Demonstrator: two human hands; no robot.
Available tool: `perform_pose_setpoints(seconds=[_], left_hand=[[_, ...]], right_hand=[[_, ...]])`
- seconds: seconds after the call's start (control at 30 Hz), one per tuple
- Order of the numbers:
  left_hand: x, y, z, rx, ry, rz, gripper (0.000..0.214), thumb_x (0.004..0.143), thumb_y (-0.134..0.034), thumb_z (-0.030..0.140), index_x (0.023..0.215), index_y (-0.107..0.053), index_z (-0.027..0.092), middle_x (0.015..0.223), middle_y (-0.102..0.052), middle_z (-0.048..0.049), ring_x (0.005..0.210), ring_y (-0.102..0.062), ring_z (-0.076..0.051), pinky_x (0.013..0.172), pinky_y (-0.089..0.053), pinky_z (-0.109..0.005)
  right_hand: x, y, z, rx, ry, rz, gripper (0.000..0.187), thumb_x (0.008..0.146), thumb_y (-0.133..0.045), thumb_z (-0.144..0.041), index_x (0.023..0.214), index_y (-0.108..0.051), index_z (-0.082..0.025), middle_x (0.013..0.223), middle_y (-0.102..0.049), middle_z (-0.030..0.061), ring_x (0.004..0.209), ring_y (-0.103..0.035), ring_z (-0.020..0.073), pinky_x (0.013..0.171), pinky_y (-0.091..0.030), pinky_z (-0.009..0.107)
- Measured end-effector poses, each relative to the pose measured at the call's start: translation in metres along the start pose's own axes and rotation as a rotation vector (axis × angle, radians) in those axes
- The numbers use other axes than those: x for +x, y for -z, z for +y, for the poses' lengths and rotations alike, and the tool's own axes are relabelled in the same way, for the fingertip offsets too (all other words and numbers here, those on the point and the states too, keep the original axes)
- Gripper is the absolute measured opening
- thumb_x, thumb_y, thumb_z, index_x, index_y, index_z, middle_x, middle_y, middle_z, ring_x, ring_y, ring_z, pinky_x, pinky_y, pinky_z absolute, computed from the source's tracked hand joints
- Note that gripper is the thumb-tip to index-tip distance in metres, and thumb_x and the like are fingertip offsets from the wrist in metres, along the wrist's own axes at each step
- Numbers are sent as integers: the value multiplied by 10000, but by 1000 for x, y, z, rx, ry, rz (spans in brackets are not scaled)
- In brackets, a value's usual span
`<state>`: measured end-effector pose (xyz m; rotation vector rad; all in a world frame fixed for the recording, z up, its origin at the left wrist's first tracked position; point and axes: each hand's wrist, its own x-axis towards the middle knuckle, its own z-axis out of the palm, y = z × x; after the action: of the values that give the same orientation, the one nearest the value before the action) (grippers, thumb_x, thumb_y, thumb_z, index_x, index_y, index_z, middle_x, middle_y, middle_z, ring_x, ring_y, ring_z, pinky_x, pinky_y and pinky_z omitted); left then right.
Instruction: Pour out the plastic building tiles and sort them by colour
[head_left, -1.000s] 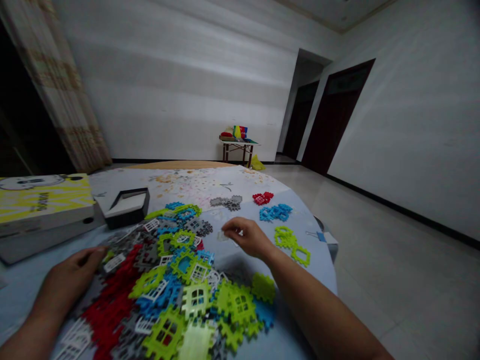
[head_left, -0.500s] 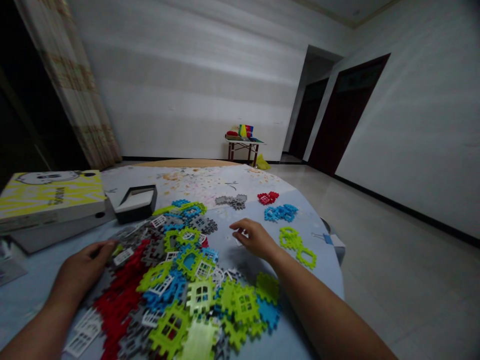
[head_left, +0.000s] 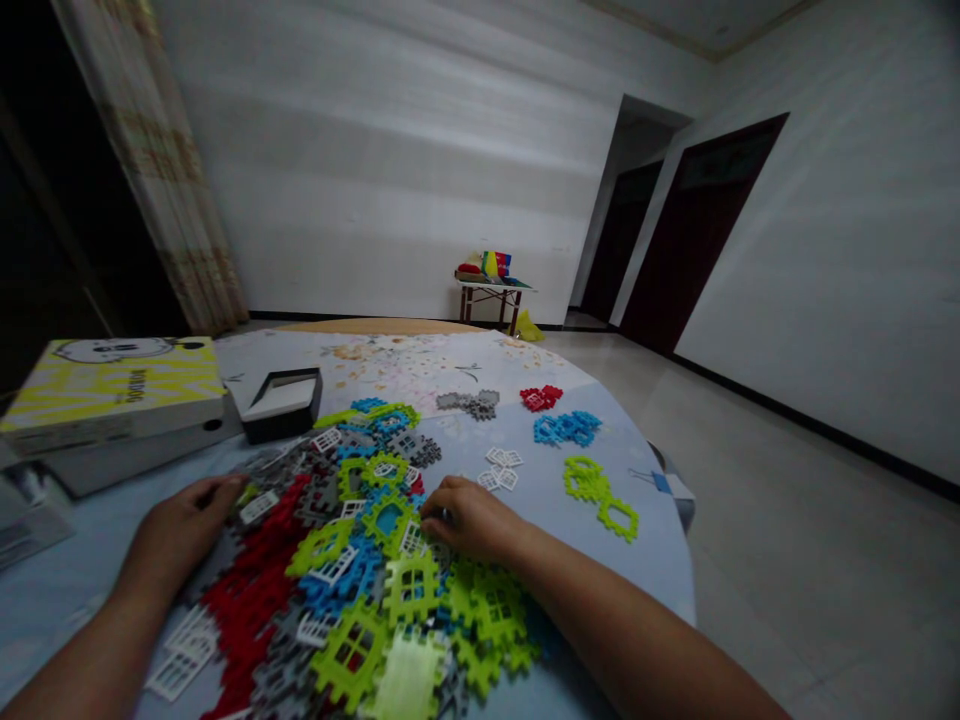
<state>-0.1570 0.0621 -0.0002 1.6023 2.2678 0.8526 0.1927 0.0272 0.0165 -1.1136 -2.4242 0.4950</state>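
My left hand [head_left: 176,530] rests at the left edge of a heap of plastic interlocking pieces, its fingers curled and thumb drawn in by a small yellow-green piece [head_left: 249,494]. What those fingers grip, if anything, is hidden. My right hand [head_left: 472,522] is at the right side of the heap, fingertips bent down beside a white window piece [head_left: 412,540] and a green square piece [head_left: 388,518]. Its fingers hide whatever lies between them. Red pieces [head_left: 259,580] lie between my hands, with blue, grey and green ones [head_left: 352,655] nearer to me.
Sorted beyond the heap lie white window pieces [head_left: 499,470], grey pieces [head_left: 471,403], red pieces [head_left: 541,398], blue pieces [head_left: 568,428] and green pieces [head_left: 600,492]. A black open box [head_left: 281,405] and a yellow-white box [head_left: 124,395] stand at the left of the round table.
My right hand has moved left and down from above the white window pieces onto the heap, uncovering them. My left hand stays at the heap's left edge. The view has shifted slightly.
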Motion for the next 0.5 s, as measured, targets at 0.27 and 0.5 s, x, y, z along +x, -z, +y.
perform_pose_setpoints(seconds=[0.27, 0.5], left_hand=[[2, 0, -2, 11, 3, -1, 472, 763, -401, 494, 989, -635, 152, 995, -668, -111, 918, -584, -241, 766, -418, -288], [2, 0, -1, 0, 10, -7, 483, 763, -397, 504, 1000, -628, 152, 1004, -669, -107, 918, -590, -235, 777, -424, -284]], right_hand=[[1, 5, -2, 288, -85, 104, 98, 766, -582, -230, 829, -628, -173, 732, -594, -11, 643, -508, 90, 618, -400, 195], [1, 13, -10, 413, -75, 206, 94, 747, -617, -225, 818, -633, -166, 736, -608, -11, 587, -478, 70, 573, -397, 184]])
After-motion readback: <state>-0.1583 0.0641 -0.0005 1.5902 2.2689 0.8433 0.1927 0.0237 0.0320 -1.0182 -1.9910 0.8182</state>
